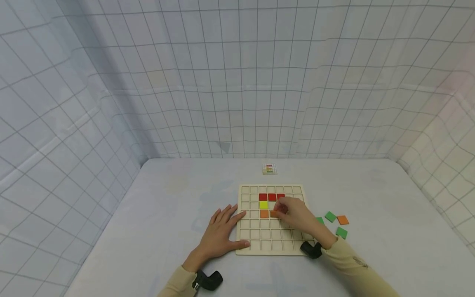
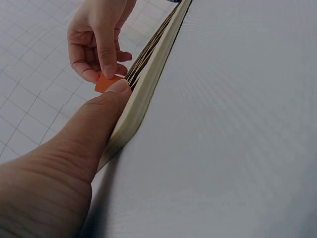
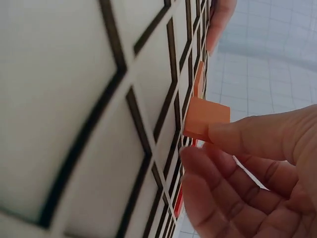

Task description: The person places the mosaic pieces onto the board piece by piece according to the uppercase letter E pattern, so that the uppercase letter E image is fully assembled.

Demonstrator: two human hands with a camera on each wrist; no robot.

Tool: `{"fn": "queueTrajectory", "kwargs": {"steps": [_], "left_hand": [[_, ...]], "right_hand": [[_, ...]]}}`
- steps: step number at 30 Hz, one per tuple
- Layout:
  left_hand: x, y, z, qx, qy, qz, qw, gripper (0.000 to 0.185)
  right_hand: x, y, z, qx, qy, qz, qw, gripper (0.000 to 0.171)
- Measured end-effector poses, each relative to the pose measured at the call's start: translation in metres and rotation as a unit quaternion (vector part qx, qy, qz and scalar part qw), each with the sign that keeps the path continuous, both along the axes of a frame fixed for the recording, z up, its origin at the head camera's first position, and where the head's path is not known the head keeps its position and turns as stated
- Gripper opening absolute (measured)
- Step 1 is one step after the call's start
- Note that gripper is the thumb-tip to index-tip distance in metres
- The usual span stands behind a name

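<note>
A wooden grid board (image 1: 272,245) lies on the table, with three red tiles (image 1: 271,197) in a row, a yellow tile (image 1: 263,204) under them and an orange tile (image 1: 264,213) below that. My right hand (image 1: 293,214) pinches a second orange tile (image 1: 274,213) (image 3: 205,119) (image 2: 107,83) and tilts it over the cell right of the first orange one. My left hand (image 1: 220,233) lies flat on the table, thumb (image 2: 99,119) pressed against the board's left edge (image 2: 143,94).
Loose green tiles (image 1: 330,216) (image 1: 342,232) and one orange tile (image 1: 343,220) lie to the right of the board. A small pattern card (image 1: 269,169) sits behind the board. Gridded cloth walls enclose the table on three sides.
</note>
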State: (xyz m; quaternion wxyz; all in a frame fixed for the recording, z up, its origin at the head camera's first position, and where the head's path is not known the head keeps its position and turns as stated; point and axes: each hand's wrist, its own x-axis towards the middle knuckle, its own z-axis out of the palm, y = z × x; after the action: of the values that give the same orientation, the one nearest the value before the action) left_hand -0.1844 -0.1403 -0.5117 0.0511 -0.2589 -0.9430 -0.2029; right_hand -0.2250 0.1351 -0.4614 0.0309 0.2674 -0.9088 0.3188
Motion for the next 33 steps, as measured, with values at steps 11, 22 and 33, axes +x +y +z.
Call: {"fn": "queueTrajectory", "kwargs": {"steps": [11,22,33], "left_hand": [[0.0,0.0,0.003,0.006,-0.009,-0.002,0.9999,0.087],[0.0,0.0,0.003,0.012,-0.009,-0.007,0.9999,0.087],[0.001,0.0,0.002,0.009,-0.007,-0.002,0.9999,0.087]], "right_hand": [[0.002,-0.002,0.001,0.058,0.004,-0.037,0.998,0.008],[0.009,0.0,0.002,0.093,0.023,-0.02,0.995,0.013],[0.021,0.006,0.0,0.106,0.036,0.023,0.993,0.028]]}}
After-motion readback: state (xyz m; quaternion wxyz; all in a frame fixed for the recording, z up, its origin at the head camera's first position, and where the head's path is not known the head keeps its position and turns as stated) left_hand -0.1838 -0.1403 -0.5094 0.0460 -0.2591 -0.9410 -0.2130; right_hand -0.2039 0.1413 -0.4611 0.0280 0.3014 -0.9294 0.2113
